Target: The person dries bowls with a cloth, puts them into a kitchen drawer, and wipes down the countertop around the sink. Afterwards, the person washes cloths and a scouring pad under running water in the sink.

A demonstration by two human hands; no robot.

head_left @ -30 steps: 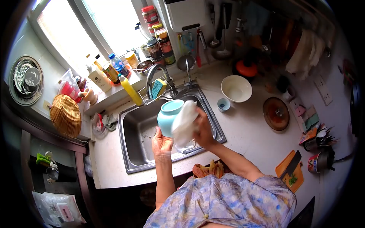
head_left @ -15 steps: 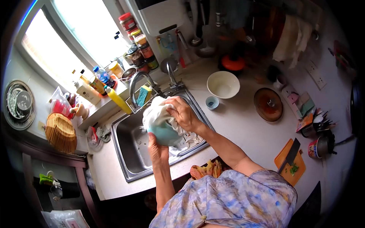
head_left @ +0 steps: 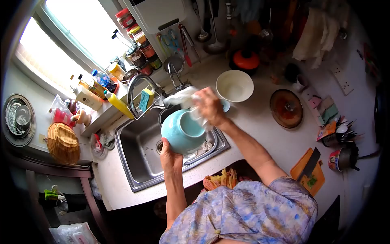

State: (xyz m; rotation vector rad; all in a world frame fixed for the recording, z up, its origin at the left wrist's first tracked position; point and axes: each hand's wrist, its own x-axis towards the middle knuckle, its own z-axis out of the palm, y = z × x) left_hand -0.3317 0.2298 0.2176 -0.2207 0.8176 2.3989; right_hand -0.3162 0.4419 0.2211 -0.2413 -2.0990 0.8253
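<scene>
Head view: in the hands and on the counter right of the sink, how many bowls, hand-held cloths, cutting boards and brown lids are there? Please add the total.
Bowls: 3 (turquoise bowl in left hand, white bowl, small blue bowl partly hidden)
Hand-held cloths: 1 (white cloth in right hand)
Cutting boards: 1 (orange cutting board)
Brown lids: 1 (brown lid)
Total: 6

White cloth (head_left: 180, 97) swings mostly off the blue bowl (head_left: 175, 132), uncovering the ring (head_left: 191, 125) at its end.
Draped over the bowl half a second ago, the cloth now stretches, blurred, from the right hand (head_left: 210, 107), which has moved outward and partly hides a small cup (head_left: 225, 105); the bowl's ring has turned toward that hand, and the sink drain (head_left: 159, 147) has come into sight.
</scene>
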